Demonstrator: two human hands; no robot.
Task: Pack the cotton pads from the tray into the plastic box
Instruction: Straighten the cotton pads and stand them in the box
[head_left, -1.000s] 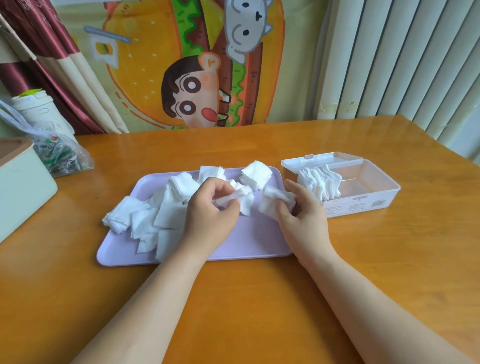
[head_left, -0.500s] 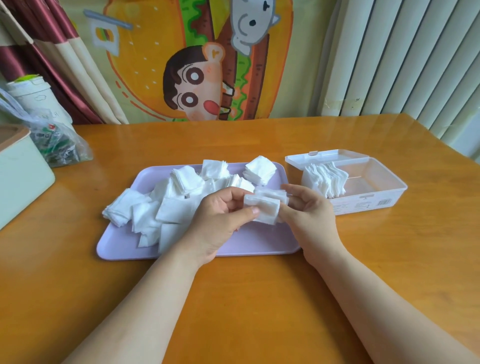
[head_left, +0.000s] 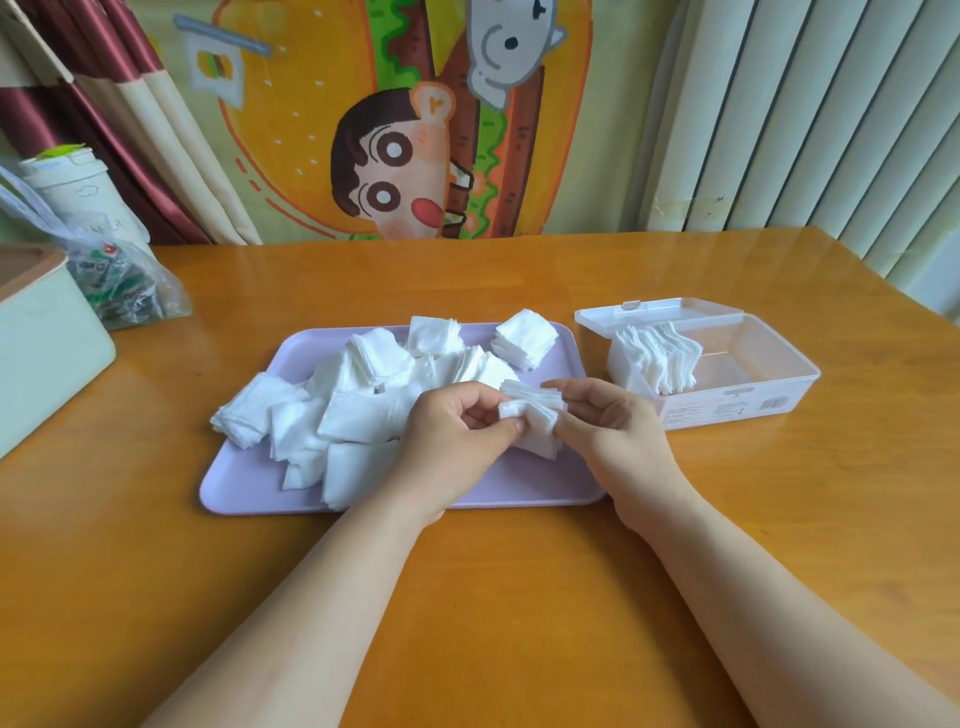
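both hands meet over the right half of the tray (head_left: 249, 483), the left hand (head_left: 457, 441) and right hand (head_left: 608, 431) each pinching 1 small stack (head_left: 535, 415) of cotton pads from opposite sides. loose pads (head_left: 363, 405) lie heaped on the tray, mid-surface. the open box (head_left: 753, 384) just right of it holds a row (head_left: 654, 358) of them at its left end.

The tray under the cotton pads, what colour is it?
Pale lilac, plain with no pattern: the tray shows best in the head view.

A pale green box (head_left: 47, 353) and a clear bag (head_left: 124, 280) sit at the left of the wooden table (head_left: 519, 597).
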